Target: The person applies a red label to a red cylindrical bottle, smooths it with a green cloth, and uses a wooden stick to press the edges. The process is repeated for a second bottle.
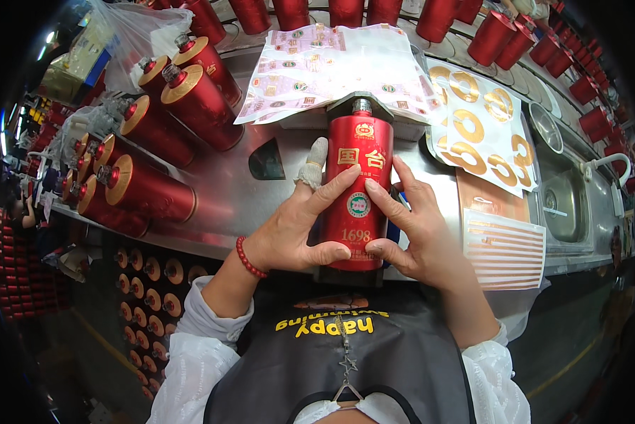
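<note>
A red bottle (356, 220) with gold lettering and a clear stopper lies with its neck away from me, in a dark holder (341, 106) on the metal table. On its front sits a small round green-and-white label (358, 204). My left hand (289, 230) reaches over its left side, fingers apart. One long finger and the thumb touch the front; another finger, in a whitish cover, points up beside the bottle. My right hand (430, 237) is spread at its right side, with a fingertip above the label and the thumb below. Both thumbs almost meet. Some fingers are hidden.
Several red bottles (197, 106) lean at the left, near a dark flat piece (266, 161). Pink-printed sheets (331, 67) lie beyond the holder. To the right are gold ring stickers (468, 126), a striped sheet (504, 249) and a sink (566, 201). More bottles (491, 39) line the back.
</note>
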{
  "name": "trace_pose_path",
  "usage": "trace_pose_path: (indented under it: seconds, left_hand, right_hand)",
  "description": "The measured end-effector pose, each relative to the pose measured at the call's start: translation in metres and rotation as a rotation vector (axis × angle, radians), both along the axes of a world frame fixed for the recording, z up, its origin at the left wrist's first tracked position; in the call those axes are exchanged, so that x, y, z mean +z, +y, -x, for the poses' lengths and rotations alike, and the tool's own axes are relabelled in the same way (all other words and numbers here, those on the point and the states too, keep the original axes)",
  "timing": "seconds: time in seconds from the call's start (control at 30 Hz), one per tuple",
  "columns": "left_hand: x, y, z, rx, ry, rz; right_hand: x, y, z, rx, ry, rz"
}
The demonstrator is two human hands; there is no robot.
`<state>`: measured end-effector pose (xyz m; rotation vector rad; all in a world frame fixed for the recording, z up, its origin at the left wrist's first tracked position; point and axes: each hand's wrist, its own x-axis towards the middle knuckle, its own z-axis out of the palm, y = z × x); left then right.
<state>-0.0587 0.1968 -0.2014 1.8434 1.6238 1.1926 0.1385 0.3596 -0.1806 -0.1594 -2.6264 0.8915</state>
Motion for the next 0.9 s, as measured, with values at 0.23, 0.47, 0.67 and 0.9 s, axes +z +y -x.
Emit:
trace_pose_path:
  seconds: [0.23,0.47,0.67,0.9]
  left_hand:
    - [-0.008,0.001,-0.002,0.017,-0.023,-0.028]
    - [-0.002,-0.001,-0.004,0.027,-0.02,0.001]
    - [0.003,-0.001,-0.008,0.077,-0.056,-0.027]
    - [0.005,-0.002,-0.011,0.078,0.059,-0.073]
  right_hand:
    - [0.0,-0.002,-0.001,0.011,0.018,-0.033]
    - [0.002,-0.003,-0.002,0.02,0.015,-0.035]
    - [0.014,0.009,-0.005,-0.007,0.162,-0.018]
    - [0.036,0.016,0.012,0.032,0.054,-0.219]
